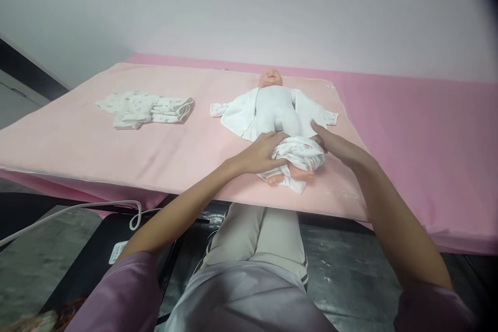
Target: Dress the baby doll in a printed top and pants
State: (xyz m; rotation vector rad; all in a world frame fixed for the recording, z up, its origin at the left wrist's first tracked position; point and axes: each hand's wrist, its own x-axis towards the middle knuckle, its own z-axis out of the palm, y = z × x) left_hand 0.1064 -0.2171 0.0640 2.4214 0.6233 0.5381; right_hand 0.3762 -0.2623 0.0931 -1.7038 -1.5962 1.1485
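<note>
Doll (pixel 277 104) flat on its back, right of centre on the pale pink pad (pixel 163 161), head toward the wall (pixel 249 15)! White on the torso, and under it a white jacket (pixel 238 114), spread wide open, one sleeve out to either side. Now down to the legs: a printed white garment (pixel 301 148) bunched thick around them, bare feet (pixel 275 180) poking out at the near end. Left hand (pixel 264 154) right on the bunch, thumb along the near side, fingers round the far side, cloth gripped between. Over on the opposite side, right hand (pixel 330 142), thumb raised and spread away from the fingers, fingertips partly lost at the cloth; touching, by the look of it, but cannot tell whether pinching. Well apart to the left, folded printed clothes (pixel 143 109), flat on the same pad.
</note>
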